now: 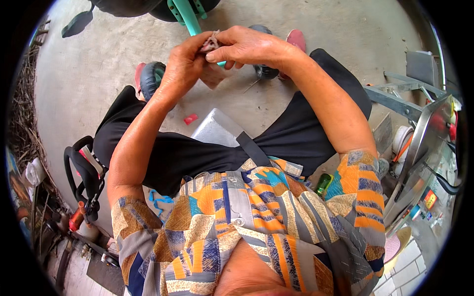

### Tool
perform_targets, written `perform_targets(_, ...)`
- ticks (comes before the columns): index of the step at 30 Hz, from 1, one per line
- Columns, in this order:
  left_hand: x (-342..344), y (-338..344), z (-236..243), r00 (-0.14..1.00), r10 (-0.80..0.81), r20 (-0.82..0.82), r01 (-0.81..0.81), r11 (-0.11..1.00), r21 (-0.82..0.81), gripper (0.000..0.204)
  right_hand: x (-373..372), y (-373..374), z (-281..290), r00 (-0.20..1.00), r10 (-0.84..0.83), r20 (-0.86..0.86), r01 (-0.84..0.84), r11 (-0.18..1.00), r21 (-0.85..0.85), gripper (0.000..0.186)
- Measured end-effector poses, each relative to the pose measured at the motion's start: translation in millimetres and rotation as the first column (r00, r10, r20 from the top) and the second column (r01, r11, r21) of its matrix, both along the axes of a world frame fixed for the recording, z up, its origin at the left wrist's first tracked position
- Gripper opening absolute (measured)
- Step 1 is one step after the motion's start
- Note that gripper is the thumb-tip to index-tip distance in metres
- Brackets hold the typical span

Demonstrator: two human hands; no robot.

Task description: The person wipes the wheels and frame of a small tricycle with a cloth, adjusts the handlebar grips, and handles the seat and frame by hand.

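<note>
Both my hands meet over a teal metal tube (pixel 185 16) that belongs to a wheeled frame. A crumpled pinkish-brown rag (pixel 211 43) is bunched between them, and a brownish flap hangs below. My left hand (pixel 183 63) is closed around the rag from the left. From the right, my right hand (pixel 245 45) grips the rag with thumb and bent fingers. The tube passes behind the hands, and whether the rag touches it is hidden. Small dark wheels, a left wheel (pixel 152 78) and a right wheel (pixel 267 70), stand on either side below the hands.
Between my legs is a silver-grey box-like piece (pixel 217 127), near a red scrap (pixel 190 119) on the concrete floor. A metal stepladder (pixel 402 101) and clutter stand right. A green bottle (pixel 324 183) lies by my right side. Dry sticks (pixel 24 113) line the left edge.
</note>
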State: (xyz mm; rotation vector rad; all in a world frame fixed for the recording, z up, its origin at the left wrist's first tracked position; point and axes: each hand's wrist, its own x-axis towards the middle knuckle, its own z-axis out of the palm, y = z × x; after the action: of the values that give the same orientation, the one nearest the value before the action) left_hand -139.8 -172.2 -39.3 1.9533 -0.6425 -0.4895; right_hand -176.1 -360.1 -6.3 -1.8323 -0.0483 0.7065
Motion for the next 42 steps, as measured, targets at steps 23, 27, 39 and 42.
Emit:
perform_targets(23, -5.7, 72.4, -204.5, 0.835, -0.213, 0.507, -0.081, 0.864, 0.498, 0.052, -30.2, -66.8, 59.8, 0.748, 0.207, 0.630, 0.317, 0.723, -0.614, 0.011)
perform_targets(27, -0.2, 51.1, -171.4, 0.871, -0.337, 0.358, 0.019, 0.751, 0.660, 0.030, -31.3, -66.3, 54.3, 0.742, 0.208, 0.637, 0.329, 0.715, -0.617, 0.009)
perform_targets(39, -15.4, -48.7, -178.2, 0.875, -0.205, 0.439, -0.015, 0.894, 0.448, 0.030, -26.7, -64.0, 47.8, 0.708, 0.149, 0.690, 0.305, 0.816, -0.491, 0.010)
perform_targets(42, -13.8, -89.5, -176.6, 0.866, -0.166, 0.471, 0.020, 0.954, 0.298, 0.028, -26.1, -64.1, 51.1, 0.741, 0.186, 0.646, 0.276, 0.792, -0.544, 0.011)
